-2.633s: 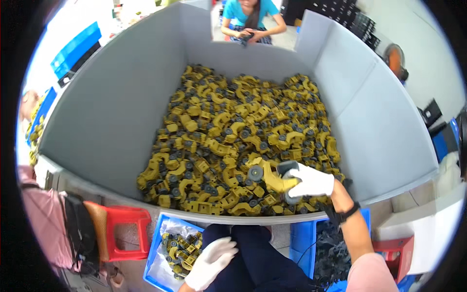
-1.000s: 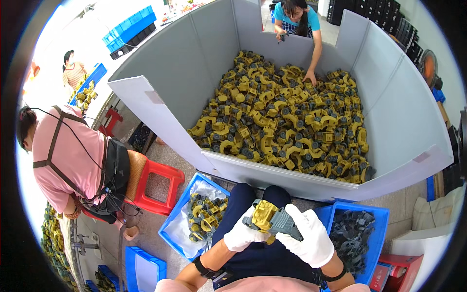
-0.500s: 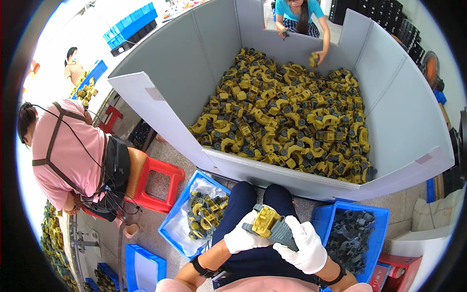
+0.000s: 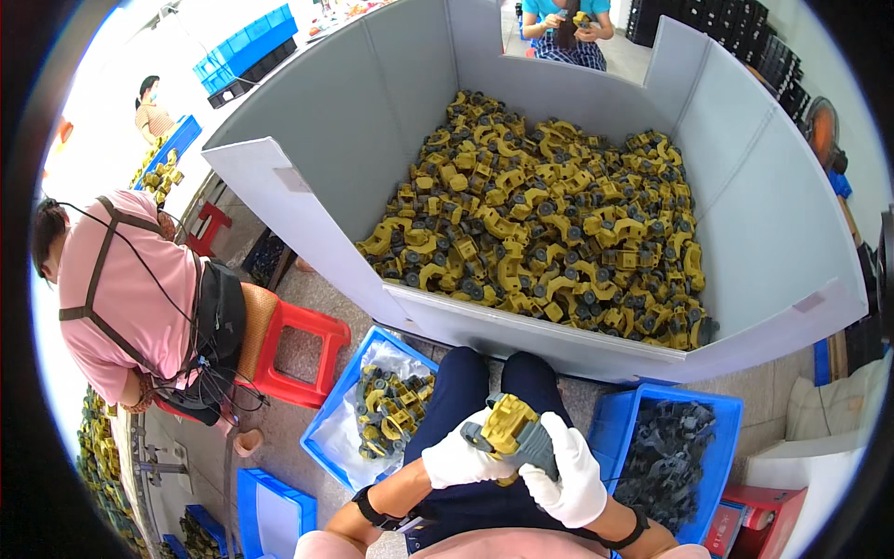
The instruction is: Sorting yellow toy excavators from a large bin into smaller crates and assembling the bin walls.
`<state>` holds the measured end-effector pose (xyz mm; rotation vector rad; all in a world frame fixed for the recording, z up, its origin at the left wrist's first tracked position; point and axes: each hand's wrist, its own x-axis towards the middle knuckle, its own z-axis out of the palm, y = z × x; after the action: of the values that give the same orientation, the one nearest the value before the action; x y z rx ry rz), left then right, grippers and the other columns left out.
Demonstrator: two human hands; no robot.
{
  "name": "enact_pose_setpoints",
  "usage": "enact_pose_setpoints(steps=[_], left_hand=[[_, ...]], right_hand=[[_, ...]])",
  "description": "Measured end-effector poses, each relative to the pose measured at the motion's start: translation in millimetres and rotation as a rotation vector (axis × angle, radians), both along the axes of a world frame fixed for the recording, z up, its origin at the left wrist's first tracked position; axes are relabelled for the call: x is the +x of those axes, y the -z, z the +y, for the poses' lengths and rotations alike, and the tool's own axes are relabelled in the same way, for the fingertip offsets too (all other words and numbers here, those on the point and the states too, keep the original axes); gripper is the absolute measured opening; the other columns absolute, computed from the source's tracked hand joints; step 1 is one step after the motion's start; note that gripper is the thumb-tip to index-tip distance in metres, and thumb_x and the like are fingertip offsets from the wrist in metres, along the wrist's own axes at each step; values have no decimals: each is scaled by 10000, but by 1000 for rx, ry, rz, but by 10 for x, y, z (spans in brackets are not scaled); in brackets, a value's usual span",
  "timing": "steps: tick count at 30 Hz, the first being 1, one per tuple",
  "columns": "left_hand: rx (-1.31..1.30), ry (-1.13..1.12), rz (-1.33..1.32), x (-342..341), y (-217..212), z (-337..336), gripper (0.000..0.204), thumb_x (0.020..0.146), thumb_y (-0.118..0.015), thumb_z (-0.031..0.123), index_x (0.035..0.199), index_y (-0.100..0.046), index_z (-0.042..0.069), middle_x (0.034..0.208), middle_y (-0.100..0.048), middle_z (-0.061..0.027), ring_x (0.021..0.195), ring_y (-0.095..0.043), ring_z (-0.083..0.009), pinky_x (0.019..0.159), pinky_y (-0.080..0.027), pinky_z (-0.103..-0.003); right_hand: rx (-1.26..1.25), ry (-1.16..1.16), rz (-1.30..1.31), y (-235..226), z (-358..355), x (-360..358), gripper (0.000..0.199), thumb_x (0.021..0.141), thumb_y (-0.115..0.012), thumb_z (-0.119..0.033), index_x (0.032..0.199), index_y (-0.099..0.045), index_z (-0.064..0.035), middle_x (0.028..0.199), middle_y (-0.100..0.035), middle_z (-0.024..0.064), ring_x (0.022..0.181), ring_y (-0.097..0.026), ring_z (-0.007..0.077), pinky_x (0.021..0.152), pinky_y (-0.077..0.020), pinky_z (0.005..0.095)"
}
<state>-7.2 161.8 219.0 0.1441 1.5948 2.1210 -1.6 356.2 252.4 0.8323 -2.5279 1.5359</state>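
Above my lap, my gloved left hand (image 4: 458,458) is closed round a yellow toy vehicle (image 4: 508,424) with dark grey wheels. A ribbed grey piece (image 4: 535,445) sits against the vehicle's right side, and my gloved right hand (image 4: 570,475) grips it between thumb and fingers. Whether the two parts are locked together I cannot tell. By my left knee, a lined blue bin (image 4: 321,436) holds several yellow-and-grey toy vehicles (image 4: 395,410). Loose dark grey parts (image 4: 666,456) fill another blue bin (image 4: 736,438) to my right.
Ahead stands a large grey-walled box (image 4: 521,324) heaped with yellow toy vehicles (image 4: 549,224). Across it, a person in blue (image 4: 596,11) handles a yellow piece. On the left, a person in pink (image 4: 140,261) sits by a red stool (image 4: 317,359). A blue crate (image 4: 279,512) lies near my left arm.
My hands have tilted the toy vehicle more upright, and its wheels show more. The person across the box has drawn back from the heap, holding a yellow piece.
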Motion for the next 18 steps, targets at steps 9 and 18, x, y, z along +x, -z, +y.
enact_pose_setpoints(steps=[9,18], left_hand=[[367,-111,-272,139,59,161,759,791,-778,211,1426,-375,105,1329,-522,-28,1221,-508,-176,1044,-414,-357],[364,-551,-433,-74,-59,261,363,908,-658,148,1248,-539,108,1153,-608,-3,1041,-587,-137,922,-486,-321]], right_hand=[[7,58,-17,88,-137,-362,438,927,-549,-220,1277,-509,40,1167,-520,221,1096,-487,362,978,-377,436],[-225,77,-121,357,-448,-599,375,996,-428,-151,1328,-466,19,1301,-484,206,1214,-467,343,1067,-335,400]])
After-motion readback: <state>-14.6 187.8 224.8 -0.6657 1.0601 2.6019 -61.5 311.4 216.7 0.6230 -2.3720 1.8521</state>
